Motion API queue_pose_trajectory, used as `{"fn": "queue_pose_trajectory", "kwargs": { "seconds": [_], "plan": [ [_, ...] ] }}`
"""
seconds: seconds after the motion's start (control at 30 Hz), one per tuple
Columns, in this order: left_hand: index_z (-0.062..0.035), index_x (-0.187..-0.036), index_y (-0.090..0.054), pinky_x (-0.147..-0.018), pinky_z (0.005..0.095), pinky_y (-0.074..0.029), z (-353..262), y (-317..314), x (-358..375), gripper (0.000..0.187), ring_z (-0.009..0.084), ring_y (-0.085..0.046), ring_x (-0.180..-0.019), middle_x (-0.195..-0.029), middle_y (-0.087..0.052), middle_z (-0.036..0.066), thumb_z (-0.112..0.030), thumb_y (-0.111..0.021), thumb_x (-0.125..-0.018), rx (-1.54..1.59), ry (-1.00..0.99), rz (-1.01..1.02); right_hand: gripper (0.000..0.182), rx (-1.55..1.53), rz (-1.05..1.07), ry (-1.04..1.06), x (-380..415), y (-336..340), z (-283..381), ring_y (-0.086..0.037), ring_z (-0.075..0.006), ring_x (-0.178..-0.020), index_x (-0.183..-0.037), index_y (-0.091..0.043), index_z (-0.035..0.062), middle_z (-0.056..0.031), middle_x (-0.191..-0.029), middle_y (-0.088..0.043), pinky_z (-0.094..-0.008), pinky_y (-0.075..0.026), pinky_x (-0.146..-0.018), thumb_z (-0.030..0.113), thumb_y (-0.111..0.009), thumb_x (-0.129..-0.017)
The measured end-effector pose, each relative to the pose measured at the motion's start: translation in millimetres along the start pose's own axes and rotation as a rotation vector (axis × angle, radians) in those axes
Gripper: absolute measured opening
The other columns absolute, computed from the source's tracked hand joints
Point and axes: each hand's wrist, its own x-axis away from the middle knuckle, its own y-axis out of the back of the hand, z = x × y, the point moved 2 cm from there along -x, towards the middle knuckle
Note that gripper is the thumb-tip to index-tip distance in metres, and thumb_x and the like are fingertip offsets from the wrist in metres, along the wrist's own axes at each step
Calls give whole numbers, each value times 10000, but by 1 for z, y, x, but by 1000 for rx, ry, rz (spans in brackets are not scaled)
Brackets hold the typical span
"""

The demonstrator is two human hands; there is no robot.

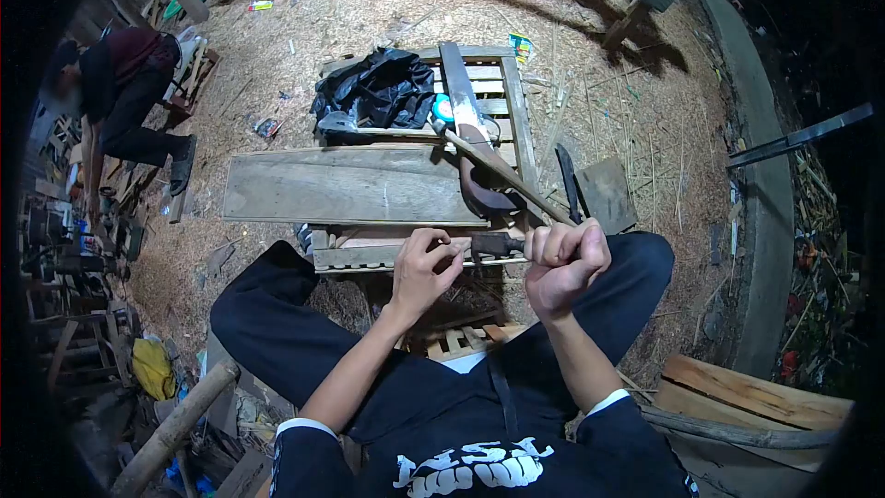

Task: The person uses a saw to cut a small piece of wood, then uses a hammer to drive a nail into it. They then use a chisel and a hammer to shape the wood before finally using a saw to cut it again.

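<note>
Ground of coarse, pale shavings spreads around you, strewn with thin sticks and scraps. Before you stands a low slatted table of rough wood, with open gaps between its bars. Across its near half lies a long, flat plank, grey-brown and visibly grained. To the left, another person in dark clothes bends towards a jumble of objects. A black plastic bag, crumpled and glossy, sits on the table's far left; what it contains is hidden. Beside it lies a saw, its broad metal blade meeting a curved brown handle, and a slim, round wooden stick slants across that handle. Your right hand is curled into a fist around a dark, block-headed tool, held level above the table's near edge. Your left hand is just beside the block, fingers bent; whether they pinch anything, you cannot tell. Smallest is a rounded blue-and-white tape measure between bag and saw.
</note>
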Motion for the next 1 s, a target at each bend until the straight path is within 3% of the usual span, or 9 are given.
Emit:
{"fn": "queue_pose_trajectory", "kwargs": {
  "seconds": [0.43, 0.53, 0.6, 0.63, 0.67, 0.73, 0.77, 0.9, 1.0],
  "plan": [
    [-46, -923, -750, -904, 424, -518, -1, -1, -1, 153, 276, -682, -1006, -1032, -743, 71, -75, -795, -780, 60, -96, 1, 477, 55, -28, 44, -15, 32, 22, -152, -109, -473, -749, -328, 130, 26, -530, -236, -310, -187, -463, 432, -340, -1119],
    [-58, -969, -772, -933, 407, -506, -7, 5, -2, 183, 256, -688, -1030, -1045, -767, 67, -54, -797, -788, 104, -28, 8, 450, 47, 80, 94, -13, 31, 21, -185, -95, -468, -768, -346, 114, 21, -536, -259, -305, -202, -456, 397, -406, -1113],
    [-66, -985, -780, -933, 391, -503, -17, 14, -10, 189, 242, -690, -1031, -1038, -769, 61, -39, -800, -798, 170, 3, -22, 441, 56, 198, 190, -13, 24, 21, -251, -77, -472, -790, -430, 51, 28, -564, -326, -293, -210, -468, 358, -598, -1058],
    [-73, -1000, -787, -934, 375, -500, -21, 20, -14, 198, 228, -693, -1033, -1032, -771, 55, -25, -802, -808, 238, 38, -54, 350, 25, 242, 128, -14, 22, 22, -392, -73, -502, -838, -516, 28, 15, -603, -459, -279, -314, -483, 287, -681, -1006],
    [-48, -1023, -745, -945, 357, -534, -23, 26, -18, 219, 227, -694, -1073, -1062, -760, 93, 96, -733, -858, 328, 26, -47, 267, 187, 236, 113, -14, 25, 19, -457, -67, -544, -865, -560, 25, 11, -646, -521, -265, -366, -513, 228, -688, -982],
    [-40, -1050, -728, -951, 349, -539, -31, 41, -29, 239, 228, -692, -1077, -1073, -743, 105, 115, -711, -869, 421, 8, -78, 90, 462, 224, 25, -14, 10, 22, -593, -40, -679, -967, -672, 17, 1, -786, -660, -214, -461, -605, 63, -702, -895],
    [-32, -1077, -711, -957, 341, -544, -36, 50, -34, 258, 228, -691, -1080, -1083, -726, 118, 134, -689, -880, 520, 2, -108, 184, 574, 320, 82, -19, 0, 24, -557, -17, -621, -1051, -699, 9, 27, -718, -626, -195, -430, -573, 40, -731, -872],
    [-22, -1107, -698, -956, 333, -563, -48, 68, -60, 240, 227, -693, -1082, -1110, -697, 127, 109, -699, -907, 705, -9, -171, 397, 622, 544, -165, -28, -24, 10, -434, -14, -519, -1241, -697, 59, 60, -579, -500, -223, -352, -503, 102, -792, -858],
    [-18, -1118, -691, -949, 333, -563, -54, 73, -80, 233, 221, -689, -1075, -1106, -698, 123, 98, -700, -916, 731, -67, -200, 431, 652, 599, -90, -35, -37, 1, -446, -26, -574, -1260, -688, 61, 39, -647, -526, -229, -340, -517, 123, -831, -858]
  ]
}}
